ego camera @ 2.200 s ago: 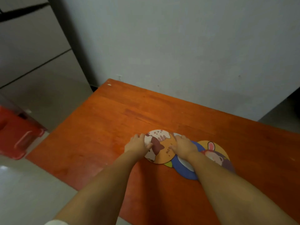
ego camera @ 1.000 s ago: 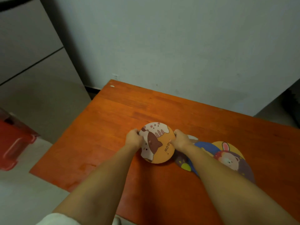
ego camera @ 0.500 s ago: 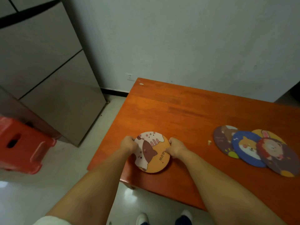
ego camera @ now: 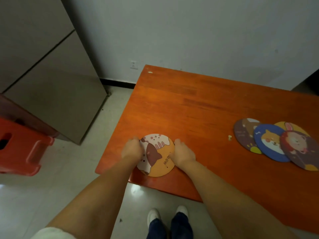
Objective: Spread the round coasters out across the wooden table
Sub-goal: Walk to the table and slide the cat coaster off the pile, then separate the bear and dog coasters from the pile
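Observation:
An orange cat coaster (ego camera: 158,156) lies near the front left corner of the wooden table (ego camera: 198,104). My left hand (ego camera: 132,150) grips its left rim and my right hand (ego camera: 183,153) grips its right rim. At the right, several round coasters overlap in a cluster: a brown one (ego camera: 244,131), a blue dog one (ego camera: 269,142), a yellow rabbit one (ego camera: 290,126) and a dark lion one (ego camera: 300,149). The cluster sits well apart from both hands.
A small pale crumb (ego camera: 229,137) lies left of the cluster. A red plastic stool (ego camera: 20,147) stands on the floor at the left, beside a grey fridge (ego camera: 51,80). The table's left edge and front edge are close to the cat coaster. My shoes (ego camera: 167,214) show below.
Both hands have carried the cat coaster leftward, away from the overlapping cluster, to the table's front left corner. The cluster has stayed put.

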